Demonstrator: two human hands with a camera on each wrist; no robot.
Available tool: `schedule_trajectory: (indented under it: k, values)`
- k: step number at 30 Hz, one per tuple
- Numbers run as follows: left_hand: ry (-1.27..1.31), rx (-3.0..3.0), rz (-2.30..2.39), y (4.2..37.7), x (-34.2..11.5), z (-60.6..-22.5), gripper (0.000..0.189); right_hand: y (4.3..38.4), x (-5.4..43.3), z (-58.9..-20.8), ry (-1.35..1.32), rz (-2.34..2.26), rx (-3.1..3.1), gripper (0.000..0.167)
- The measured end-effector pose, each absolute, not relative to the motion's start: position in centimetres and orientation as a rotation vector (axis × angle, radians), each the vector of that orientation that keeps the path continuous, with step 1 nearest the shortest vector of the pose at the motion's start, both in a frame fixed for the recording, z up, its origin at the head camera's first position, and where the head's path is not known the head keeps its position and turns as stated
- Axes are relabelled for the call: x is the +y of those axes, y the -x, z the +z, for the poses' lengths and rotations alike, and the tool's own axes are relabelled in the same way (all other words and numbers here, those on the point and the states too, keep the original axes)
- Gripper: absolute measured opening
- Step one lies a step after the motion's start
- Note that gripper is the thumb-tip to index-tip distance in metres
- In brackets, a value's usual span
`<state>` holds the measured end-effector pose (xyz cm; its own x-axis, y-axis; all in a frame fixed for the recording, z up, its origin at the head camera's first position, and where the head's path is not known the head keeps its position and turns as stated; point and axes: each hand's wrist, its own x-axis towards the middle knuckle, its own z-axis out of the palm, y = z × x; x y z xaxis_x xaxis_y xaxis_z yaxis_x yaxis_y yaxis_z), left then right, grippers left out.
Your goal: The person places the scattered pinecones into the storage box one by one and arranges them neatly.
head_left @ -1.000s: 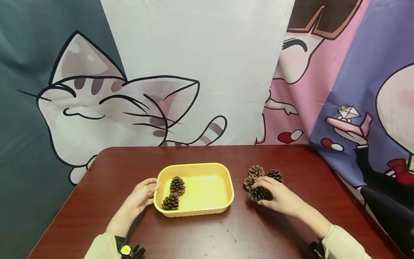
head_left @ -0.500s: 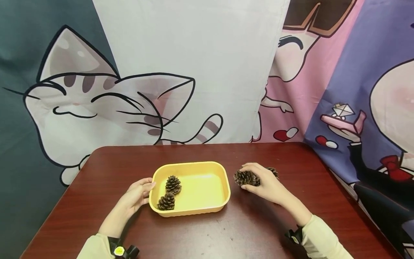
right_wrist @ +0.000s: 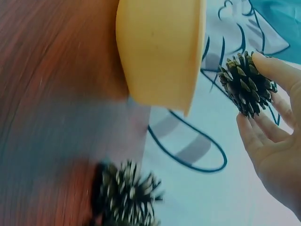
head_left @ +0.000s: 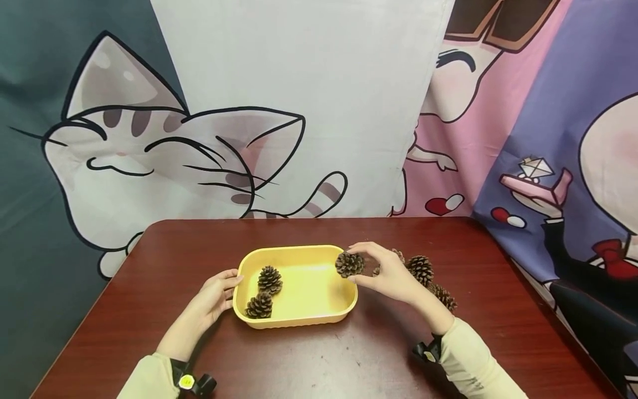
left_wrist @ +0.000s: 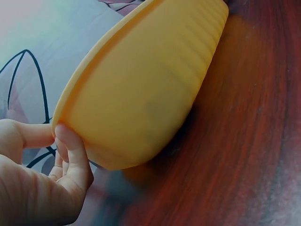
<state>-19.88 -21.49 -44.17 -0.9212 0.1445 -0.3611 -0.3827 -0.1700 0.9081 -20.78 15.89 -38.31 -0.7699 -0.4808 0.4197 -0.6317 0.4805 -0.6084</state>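
My right hand [head_left: 391, 280] pinches a pine cone [head_left: 349, 265] between thumb and fingers, over the right rim of a yellow plastic tub [head_left: 299, 321]. In the right wrist view that pine cone [right_wrist: 247, 84] is raised past the level of the tub's rim. My left hand [head_left: 211, 299] holds the tub's left end. The left wrist view shows the thumb and index finger [left_wrist: 68, 136] pinching its rim. Inside the tub, at the left, lie two pine cones, one [head_left: 269, 280] behind the other [head_left: 259, 306].
Several more pine cones [head_left: 420, 269] lie on the dark red table [head_left: 319, 366] right of the tub, partly hidden by my right hand. A cloth backdrop [head_left: 319, 111] with cartoon drawings hangs behind the table's far edge.
My right hand has gone from the group of pine cones leftward to the tub's right rim, carrying one pine cone up off the table. The left hand stays on the tub.
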Motion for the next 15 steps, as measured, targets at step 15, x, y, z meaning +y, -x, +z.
schedule_trajectory:
  k: [15]
  values:
    - [0.276, 1.696, 2.174, 19.9, -21.6, -44.3, 0.014, 21.5, 10.9, -40.9, -1.240, 1.197, -2.635, 0.048]
